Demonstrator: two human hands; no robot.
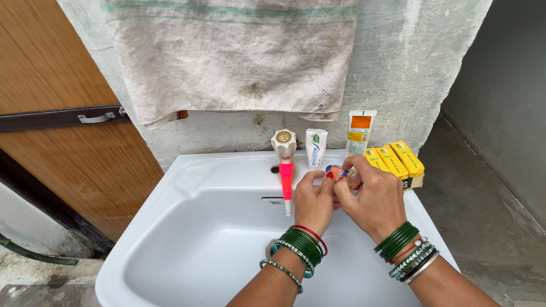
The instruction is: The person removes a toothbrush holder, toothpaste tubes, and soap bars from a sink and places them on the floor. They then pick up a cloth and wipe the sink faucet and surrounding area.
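Both hands are meeting over the back of a white washbasin (170, 227), just right of the tap. The right hand (372, 199) is wrapping its fingers around a small clear bottle (348, 175) with an orange label, clamping it from the side and tilting it so its neck is pointing left. The left hand (313, 199) is pinching the bottle's small cap end (331, 169) between thumb and fingertips, so both hands are closing on the same bottle. Green bangles (304, 244) are sitting on each wrist.

A cream tap handle (283, 142) is standing at the basin's rear edge with a pink spout (286, 181) hanging down from it, just beside the left hand's knuckles and crowding that side. On the ledge behind the hands, a white toothpaste tube (316, 146) is standing upright, a taller tube with an orange panel (360, 132) is standing to its right, and three yellow boxes (395, 161) are lying side by side at the basin's right corner, near the right hand's fingers. A worn cloth with green stripes (233, 57) is hanging down the rough wall above, and a wooden door with a metal handle (96, 118) is standing at the left
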